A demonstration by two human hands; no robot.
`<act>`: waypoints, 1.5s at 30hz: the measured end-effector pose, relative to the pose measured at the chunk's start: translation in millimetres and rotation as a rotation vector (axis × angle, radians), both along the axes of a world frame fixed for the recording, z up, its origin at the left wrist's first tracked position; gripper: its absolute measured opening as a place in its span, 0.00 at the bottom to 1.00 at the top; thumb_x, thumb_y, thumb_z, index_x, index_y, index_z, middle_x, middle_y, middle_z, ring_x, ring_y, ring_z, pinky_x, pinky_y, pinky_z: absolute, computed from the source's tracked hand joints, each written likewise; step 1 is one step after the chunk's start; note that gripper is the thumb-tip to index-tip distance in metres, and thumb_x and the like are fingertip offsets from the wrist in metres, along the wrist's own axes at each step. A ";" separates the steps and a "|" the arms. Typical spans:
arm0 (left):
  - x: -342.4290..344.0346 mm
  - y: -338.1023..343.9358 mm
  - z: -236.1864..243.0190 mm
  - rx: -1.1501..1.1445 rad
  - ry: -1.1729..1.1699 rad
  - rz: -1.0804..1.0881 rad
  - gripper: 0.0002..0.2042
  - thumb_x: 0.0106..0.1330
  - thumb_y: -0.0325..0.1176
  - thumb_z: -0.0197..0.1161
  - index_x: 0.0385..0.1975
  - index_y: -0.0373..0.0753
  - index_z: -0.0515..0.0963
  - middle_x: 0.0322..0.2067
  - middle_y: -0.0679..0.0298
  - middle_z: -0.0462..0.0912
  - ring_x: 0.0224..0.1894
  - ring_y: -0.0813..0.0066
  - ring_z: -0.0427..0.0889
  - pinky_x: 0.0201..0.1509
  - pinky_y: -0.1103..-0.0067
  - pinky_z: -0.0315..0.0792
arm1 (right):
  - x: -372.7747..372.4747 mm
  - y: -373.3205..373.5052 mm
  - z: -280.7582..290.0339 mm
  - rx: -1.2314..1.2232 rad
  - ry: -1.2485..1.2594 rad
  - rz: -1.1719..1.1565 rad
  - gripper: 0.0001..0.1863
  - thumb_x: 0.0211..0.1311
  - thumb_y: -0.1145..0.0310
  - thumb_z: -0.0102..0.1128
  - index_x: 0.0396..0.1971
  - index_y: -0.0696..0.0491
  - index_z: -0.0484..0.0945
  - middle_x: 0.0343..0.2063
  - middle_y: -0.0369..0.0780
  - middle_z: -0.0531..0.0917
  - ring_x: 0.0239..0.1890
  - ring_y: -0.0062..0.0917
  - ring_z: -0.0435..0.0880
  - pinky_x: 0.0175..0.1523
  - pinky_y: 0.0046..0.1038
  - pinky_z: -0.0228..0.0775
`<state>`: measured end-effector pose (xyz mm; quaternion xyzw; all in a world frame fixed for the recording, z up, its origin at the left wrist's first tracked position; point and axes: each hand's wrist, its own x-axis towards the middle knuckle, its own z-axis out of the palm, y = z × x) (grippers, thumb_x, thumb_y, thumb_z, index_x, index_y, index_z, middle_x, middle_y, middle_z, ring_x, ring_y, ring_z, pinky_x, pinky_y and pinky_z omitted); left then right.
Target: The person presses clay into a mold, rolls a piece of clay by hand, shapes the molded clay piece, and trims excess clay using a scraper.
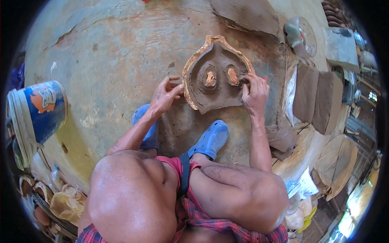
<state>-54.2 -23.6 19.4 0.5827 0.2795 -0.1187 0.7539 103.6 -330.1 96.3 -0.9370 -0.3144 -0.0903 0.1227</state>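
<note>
A rounded plaster-like mould [187,73] with a pale, brownish rim and a pointed top lies on the floor in front of me. Wet grey-brown clay [221,95] lines its inside, surrounding two oval openings where orange-tan mould surface shows. My left hand [164,96] is beside the left rim, fingers loosely curved and apart, with nothing visible in it. At the right side, my right hand [256,94] has its thumb and fingers pinched together over the clay near the right oval. A small red tip shows by its knuckles; what the fingers hold is mostly hidden.
Stacked clay slabs [310,91] lie to the right, below a round metal-looking container [300,36]. A blue and white bucket [44,105] stands at left. My blue clogs [212,137] are just below the mould. A flat dark sheet [249,16] lies at the far side.
</note>
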 end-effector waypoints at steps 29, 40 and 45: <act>7.1 39.8 4.3 -0.139 -0.029 -0.140 0.16 0.77 0.46 0.63 0.42 0.36 0.82 0.32 0.65 0.86 0.32 0.80 0.85 0.35 0.78 0.79 | -67.9 127.3 17.6 0.282 0.396 -0.148 0.19 0.57 0.71 0.77 0.49 0.56 0.88 0.40 0.44 0.90 0.35 0.34 0.87 0.47 0.37 0.80; -4.1 11.9 -0.3 0.066 -0.030 -0.352 0.16 0.76 0.44 0.64 0.38 0.35 0.83 0.27 0.67 0.84 0.32 0.81 0.79 0.39 0.76 0.75 | -68.9 147.2 -9.6 0.017 0.261 -0.194 0.13 0.49 0.68 0.80 0.37 0.50 0.91 0.37 0.40 0.79 0.44 0.36 0.76 0.51 0.39 0.71; -0.1 13.2 -3.1 0.034 -0.019 -0.337 0.17 0.76 0.45 0.63 0.39 0.34 0.83 0.28 0.66 0.85 0.31 0.80 0.80 0.37 0.75 0.75 | -57.4 161.8 -2.8 0.013 0.185 -0.331 0.22 0.42 0.61 0.86 0.33 0.56 0.83 0.36 0.43 0.78 0.43 0.39 0.77 0.52 0.42 0.71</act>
